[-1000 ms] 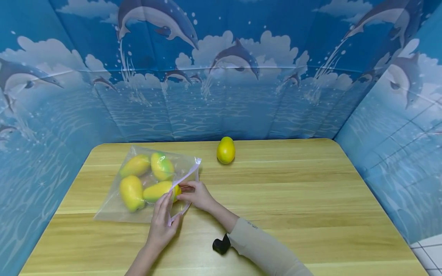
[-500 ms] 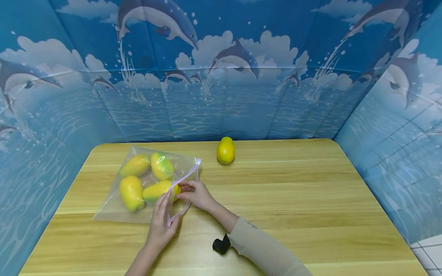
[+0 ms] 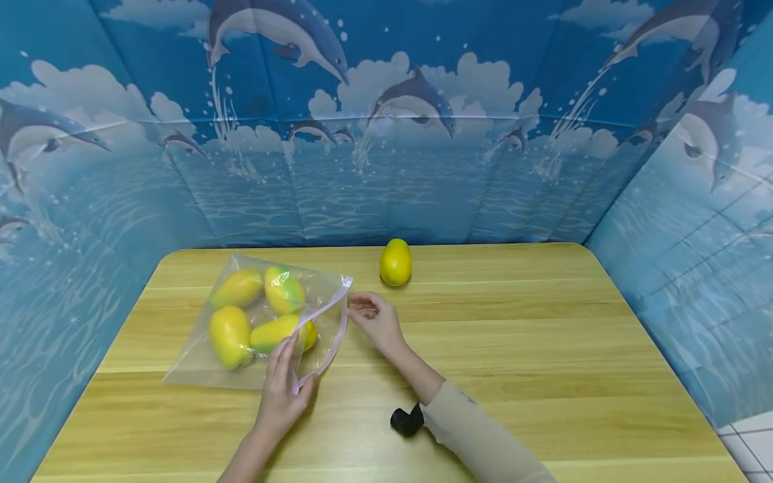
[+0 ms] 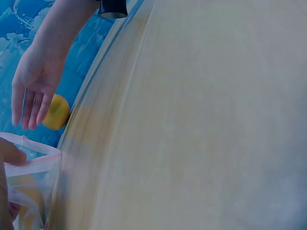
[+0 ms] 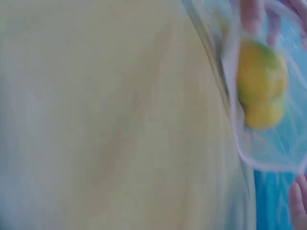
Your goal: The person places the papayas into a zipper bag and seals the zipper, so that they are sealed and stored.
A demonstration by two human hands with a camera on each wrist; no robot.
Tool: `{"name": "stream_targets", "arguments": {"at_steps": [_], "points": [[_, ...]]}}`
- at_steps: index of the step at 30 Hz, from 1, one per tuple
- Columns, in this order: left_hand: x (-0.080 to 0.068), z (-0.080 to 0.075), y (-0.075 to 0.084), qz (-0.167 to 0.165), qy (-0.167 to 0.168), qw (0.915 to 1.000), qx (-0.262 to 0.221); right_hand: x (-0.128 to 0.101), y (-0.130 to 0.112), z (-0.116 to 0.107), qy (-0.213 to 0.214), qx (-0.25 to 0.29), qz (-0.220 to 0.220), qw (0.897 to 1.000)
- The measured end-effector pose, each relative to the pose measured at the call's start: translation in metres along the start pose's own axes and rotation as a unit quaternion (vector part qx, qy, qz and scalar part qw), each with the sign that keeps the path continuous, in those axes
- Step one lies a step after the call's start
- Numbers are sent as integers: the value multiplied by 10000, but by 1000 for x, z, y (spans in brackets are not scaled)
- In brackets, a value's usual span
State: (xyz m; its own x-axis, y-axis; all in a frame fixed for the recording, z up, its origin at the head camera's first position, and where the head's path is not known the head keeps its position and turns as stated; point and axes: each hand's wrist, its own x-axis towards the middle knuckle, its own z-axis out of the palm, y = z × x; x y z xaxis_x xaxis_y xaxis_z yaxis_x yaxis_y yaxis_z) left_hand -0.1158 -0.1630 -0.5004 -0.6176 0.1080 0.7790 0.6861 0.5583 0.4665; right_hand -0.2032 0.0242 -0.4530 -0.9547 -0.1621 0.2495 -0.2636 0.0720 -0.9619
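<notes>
Left hand (image 3: 280, 396): pinched the clear bag's (image 3: 199, 359) open rim.
Right hand (image 3: 379, 322): fingers relaxed, holding nothing, just beside the bag mouth.
Loose mango (image 3: 395, 262): lay beyond.

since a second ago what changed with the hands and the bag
The right hand let go of the bag mouth and moved up and away, toward the loose mango, now open. The left hand still pinches the bag's edge. Bag, mangoes inside and the loose one unmoved.

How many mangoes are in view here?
5. Four lie inside the clear bag: two at its far end, two nearer. One stands alone by the backdrop. None seems hidden.
</notes>
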Motion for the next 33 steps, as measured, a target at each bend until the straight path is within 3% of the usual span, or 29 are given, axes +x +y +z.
{"name": "stream_targets", "arguments": {"at_steps": [3,6,11,21,33], "points": [[0,0,0,-4,2,10000,2,10,14,-12,746,-185,-450,9960],[0,0,0,-11,11,10000,-18,20,25,-24,1422,-588,-858,9843],[0,0,1,-5,61,10000,-54,31,33,-37,2072,-1138,-851,9679],[0,1,0,16,58,10000,-49,40,45,-44,2082,-1577,-133,9652],[-2,1,1,-22,45,9999,-137,50,53,-45,1958,-1992,312,9597]]}}
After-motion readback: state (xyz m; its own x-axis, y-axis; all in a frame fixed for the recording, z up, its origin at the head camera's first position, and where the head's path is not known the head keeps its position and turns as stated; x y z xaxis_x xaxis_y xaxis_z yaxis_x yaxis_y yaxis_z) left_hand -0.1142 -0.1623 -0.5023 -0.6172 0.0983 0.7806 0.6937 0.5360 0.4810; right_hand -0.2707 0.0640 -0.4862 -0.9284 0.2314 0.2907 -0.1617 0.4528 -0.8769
